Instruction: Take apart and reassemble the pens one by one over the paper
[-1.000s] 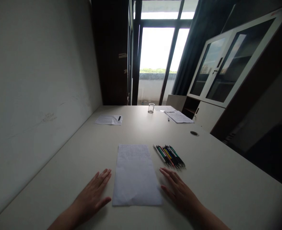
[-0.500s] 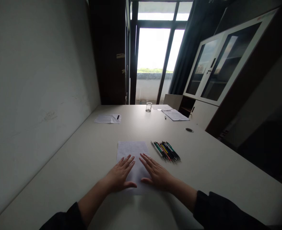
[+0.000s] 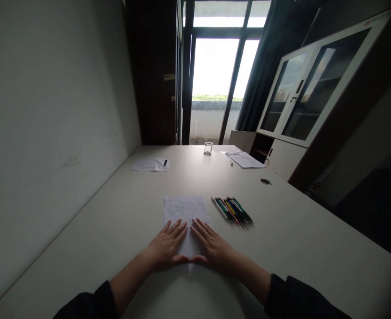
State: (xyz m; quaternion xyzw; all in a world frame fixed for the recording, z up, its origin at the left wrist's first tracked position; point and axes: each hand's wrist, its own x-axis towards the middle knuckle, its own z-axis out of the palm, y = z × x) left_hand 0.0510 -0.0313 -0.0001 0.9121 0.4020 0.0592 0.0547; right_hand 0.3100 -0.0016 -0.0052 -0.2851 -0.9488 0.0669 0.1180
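A lined sheet of paper (image 3: 185, 208) lies on the white table in front of me. My left hand (image 3: 169, 246) rests flat on its left part, fingers stretched out and pointing away from me. On the right part lies my right hand (image 3: 212, 246), equally flat with its fingers extended. The two thumb tips meet or nearly meet near the sheet's lower edge. Both hands cover much of the paper's lower half. To the right of the sheet, a row of several pens (image 3: 232, 211) lies side by side, and neither hand touches them.
Farther back on the table (image 3: 115, 212) stand a glass jar (image 3: 208, 149), a stack of papers (image 3: 247, 160) with a pen (image 3: 231, 161) beside it, and another sheet (image 3: 150, 165) at left. A round cable hole (image 3: 265, 181) is at right. A wall (image 3: 49, 133) borders the left side.
My hands have come closer together, the thumbs now meeting, and have drawn slightly toward me over the paper. The view has shifted a little; the pens and the paper lie as before.
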